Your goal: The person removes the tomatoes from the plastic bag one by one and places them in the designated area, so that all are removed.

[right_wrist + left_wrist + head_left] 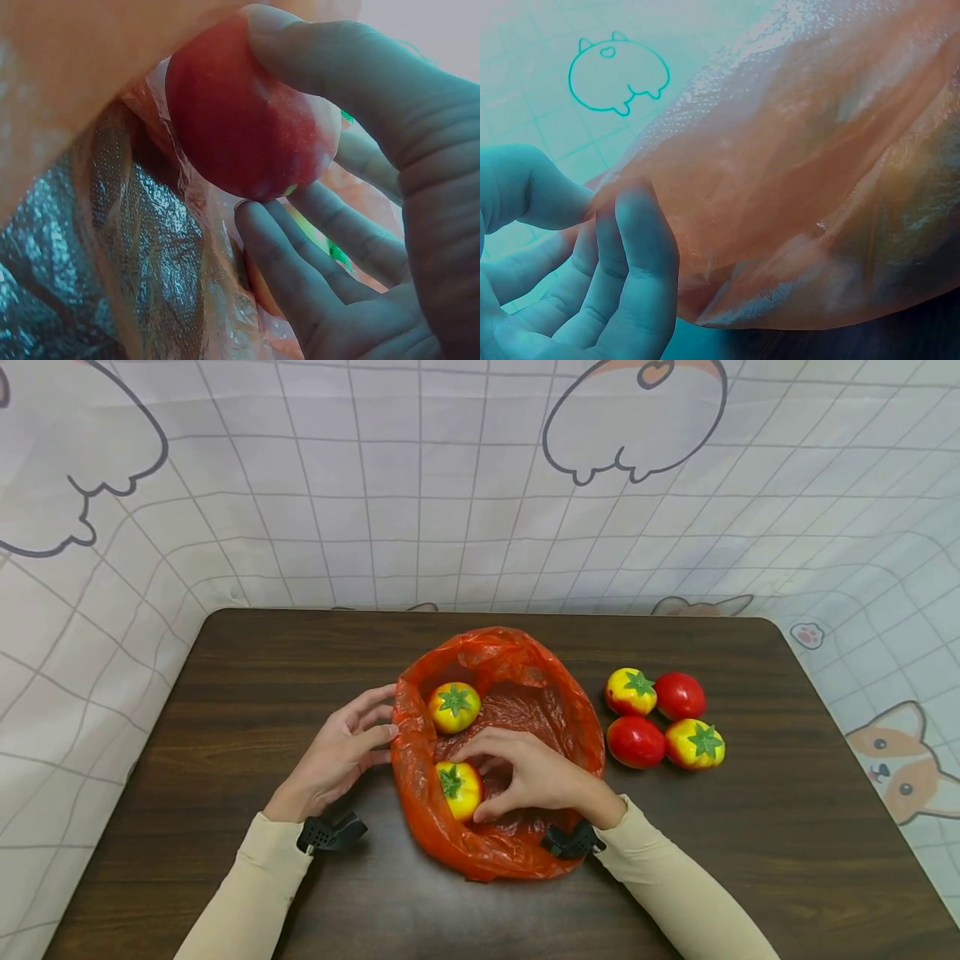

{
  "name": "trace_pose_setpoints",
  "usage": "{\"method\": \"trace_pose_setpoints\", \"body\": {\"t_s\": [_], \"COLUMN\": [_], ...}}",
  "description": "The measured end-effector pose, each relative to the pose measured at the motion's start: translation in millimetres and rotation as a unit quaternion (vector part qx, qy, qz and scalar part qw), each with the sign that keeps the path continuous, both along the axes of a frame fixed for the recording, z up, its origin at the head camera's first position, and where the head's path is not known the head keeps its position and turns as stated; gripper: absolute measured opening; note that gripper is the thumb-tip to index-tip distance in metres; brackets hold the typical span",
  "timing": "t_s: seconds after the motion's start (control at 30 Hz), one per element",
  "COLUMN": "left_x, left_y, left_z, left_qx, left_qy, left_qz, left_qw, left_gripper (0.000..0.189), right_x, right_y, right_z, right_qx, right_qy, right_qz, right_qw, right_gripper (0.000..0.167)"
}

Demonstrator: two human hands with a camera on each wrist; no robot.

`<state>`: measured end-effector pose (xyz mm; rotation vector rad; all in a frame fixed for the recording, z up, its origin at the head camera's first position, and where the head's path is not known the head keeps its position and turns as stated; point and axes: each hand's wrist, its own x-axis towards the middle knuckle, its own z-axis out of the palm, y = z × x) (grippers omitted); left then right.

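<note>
1. The held fruit (459,789), yellow and red with a green star-shaped leaf top, is inside the mouth of the red plastic bag (408,814), near its left side; the bag's rim hides a little of it. Whether it rests on the bag's bottom, I cannot tell.
2. The right hand (528,768) reaches in from the right and grips this fruit: the thumb presses one side and fingertips touch the other, as the right wrist view shows.
3. A second fruit (453,707), yellow with the same green top, sits in the bag just beyond the held one, against the left wall.
4. The left hand (341,752) is outside the bag at its left edge, pinching the thin plastic between thumb and finger; the other fingers are bent beside it.
5. The bag stands on the dark wooden table (300,660), its mouth wide and its rim crumpled.
6. Right of the bag lie four more fruits in a close cluster: two yellow-and-red ones (695,744) with green tops and two plain red ones (636,742).
7. Both arms wear cream sleeves (251,885), with a black device (330,832) at each wrist.
8. Behind the table hangs a white gridded cloth (450,527) with cartoon animals.
</note>
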<state>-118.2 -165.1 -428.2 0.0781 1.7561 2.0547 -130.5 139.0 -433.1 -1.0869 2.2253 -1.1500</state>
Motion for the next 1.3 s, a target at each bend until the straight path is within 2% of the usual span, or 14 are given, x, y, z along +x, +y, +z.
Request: {"method": "trace_pose_setpoints", "body": {"t_s": [0.33,0.53,0.8,1.3], "left_x": [-0.9,-1.2,-1.4,-1.1], "left_y": [-0.9,-1.1,-1.2,-1.8], "left_z": [-0.4,-0.6,-1.0,-0.8], "left_qx": [0.007,0.009,0.013,0.019], "left_qy": [-0.001,-0.002,0.0,0.003], "left_qz": [-0.001,-0.002,-0.003,-0.005], "left_qw": [1.0,1.0,0.9999,0.9998], "left_gripper": [0.064,0.064,0.064,0.064], "right_x": [-3.4,-5.1,-6.5,-4.7], "right_y": [7.3,11.6,16.9,27.0], "right_z": [4.8,7.9,7.7,15.9], "right_qx": [0.018,0.016,0.0,0.005], "right_qy": [0.008,0.022,0.016,0.029], "right_qz": [-0.032,-0.042,-0.045,-0.077], "right_qw": [0.9993,0.9987,0.9988,0.9966], "right_gripper": [0.064,0.064,0.064,0.065]}}
